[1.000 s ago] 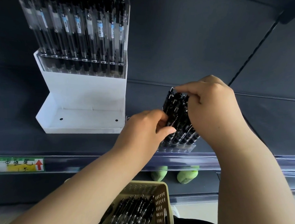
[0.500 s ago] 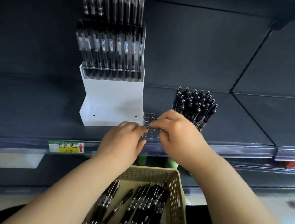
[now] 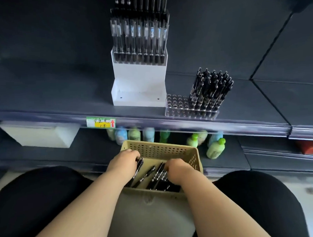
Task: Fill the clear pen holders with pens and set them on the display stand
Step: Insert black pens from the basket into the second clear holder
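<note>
Head view: my left grip [image 3: 124, 161] curls round some pens [image 3: 159, 173] in the basket [image 3: 162, 144]; my right grip [image 3: 177, 169] digs among them — pinching or not, I cannot tell. Best gather them tips aligned — the half-filled clear pen holder [image 3: 176, 108] waits on the shelf [image 3: 61, 97] beside the display stand [image 3: 139, 79].

Holder [image 3: 191, 108] right of stand [image 3: 139, 87]

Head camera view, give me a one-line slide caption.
Left hand and right hand reach among loose pens in the basket; a partly filled clear holder stands beside the white display stand.
</note>
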